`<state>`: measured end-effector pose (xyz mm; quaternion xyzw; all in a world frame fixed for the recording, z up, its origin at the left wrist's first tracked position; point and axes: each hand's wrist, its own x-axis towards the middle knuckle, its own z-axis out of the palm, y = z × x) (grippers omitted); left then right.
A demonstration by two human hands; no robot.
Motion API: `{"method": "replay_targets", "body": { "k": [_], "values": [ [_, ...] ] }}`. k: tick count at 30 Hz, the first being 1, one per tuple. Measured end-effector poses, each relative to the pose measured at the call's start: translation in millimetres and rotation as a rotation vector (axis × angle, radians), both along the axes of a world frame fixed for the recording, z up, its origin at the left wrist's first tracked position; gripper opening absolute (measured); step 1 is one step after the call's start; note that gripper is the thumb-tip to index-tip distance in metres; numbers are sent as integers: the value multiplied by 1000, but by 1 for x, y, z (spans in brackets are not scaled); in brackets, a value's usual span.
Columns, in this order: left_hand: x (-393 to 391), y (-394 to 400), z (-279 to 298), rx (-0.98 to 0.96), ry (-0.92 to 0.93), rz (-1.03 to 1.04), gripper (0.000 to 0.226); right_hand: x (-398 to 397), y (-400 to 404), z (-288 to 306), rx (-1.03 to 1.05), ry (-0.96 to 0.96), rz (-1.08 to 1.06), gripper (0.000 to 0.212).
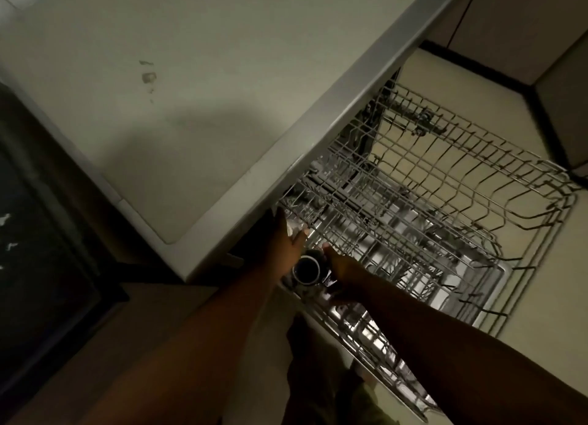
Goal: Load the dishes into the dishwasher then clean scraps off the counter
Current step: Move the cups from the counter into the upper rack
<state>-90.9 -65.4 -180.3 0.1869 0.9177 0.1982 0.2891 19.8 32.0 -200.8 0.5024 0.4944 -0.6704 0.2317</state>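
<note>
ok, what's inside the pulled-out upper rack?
The upper rack looks bare: only wire tines, with floor and lower rack visible through it. The corner under the counter is hidden.

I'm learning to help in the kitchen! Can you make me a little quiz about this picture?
1. True or false: the grey wire upper dishwasher rack is pulled out from under the pale counter.
2. The round white-rimmed mug sits between the left hand and the right hand. Which way does its opening face? A) towards the camera B) down at the floor C) it has a lid on
3. Fill in: small brownish scraps lie on the ____.

Key: 1 true; 2 A; 3 counter.
</note>
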Motion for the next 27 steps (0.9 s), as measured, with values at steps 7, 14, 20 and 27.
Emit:
{"method": "replay_targets", "body": {
  "k": [7,14,20,27],
  "values": [
    [48,-22,43,-106,361,-388,69,16,13,28,1075,51,963,68],
    [94,-46,90,-98,524,-466,72,37,-8,88,1400,272,1153,77],
    [106,-89,132,-125,613,-492,79,58,-47,139,1531,317,1169,80],
    [142,-188,185,-53,742,-451,75,71,-146,180,1618,436,1134,94]
  ]
}}
